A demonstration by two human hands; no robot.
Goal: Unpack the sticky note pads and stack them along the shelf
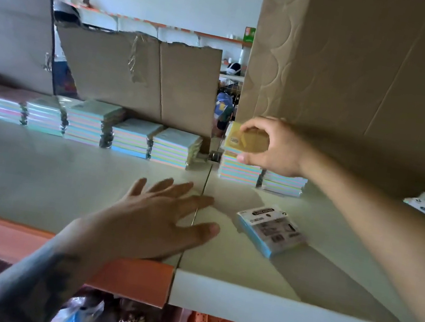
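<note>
Storeroom setup: a big cardboard box (371, 83) fills the right side, and a torn cardboard sheet (136, 73) stands behind the white shelf (245, 263). Along the back of the shelf runs a row of pastel sticky note stacks (83, 123), and past the seam there's a shorter stack (240, 169) with a lower one (283, 181) beside it.

The right hand (277, 146) holds a yellow-faced pad (246, 139) just above the shorter stack, grip clamped on it with fingers over the top edge and thumb underneath. I'd say set it down flat with the edges squared to the pads below, then let go, so the stack doesn't lean.

The left hand (163, 217) rests flat on the shelf, fingers spread, grip apart. One wrapped pad (271, 230) lies loose just right of its thumb, label up, probably next.
</note>
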